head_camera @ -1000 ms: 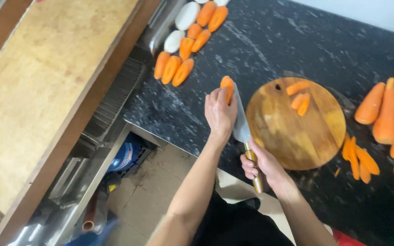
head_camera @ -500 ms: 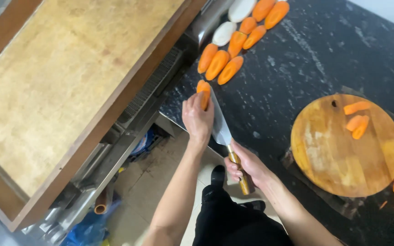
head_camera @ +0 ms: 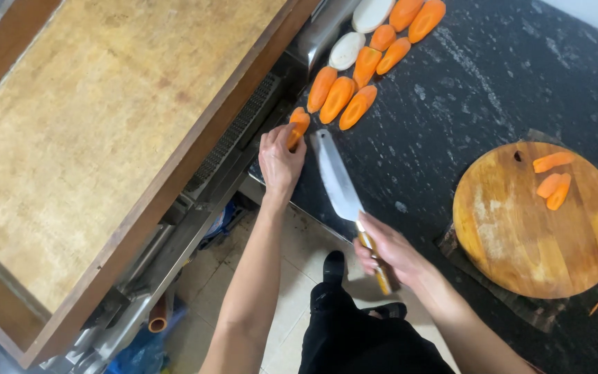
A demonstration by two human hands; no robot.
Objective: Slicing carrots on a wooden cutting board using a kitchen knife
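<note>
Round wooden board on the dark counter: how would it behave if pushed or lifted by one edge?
The round wooden board looks thick and rigid, so probably no flex. It lies flat on a dark mat, so it likely resists sliding. The carrot pieces on it would probably slide off if tilted.

A round wooden cutting board (head_camera: 538, 218) is set on the dark speckled counter (head_camera: 493, 76), with three carrot pieces (head_camera: 554, 181) lying near its upper edge; a row of halved carrots (head_camera: 354, 83) and two white slices (head_camera: 358, 31) is laid out at the counter's far end; a large worn wooden table (head_camera: 91, 138) is seen alongside; a tiled floor (head_camera: 292, 263) is visible below.
</note>
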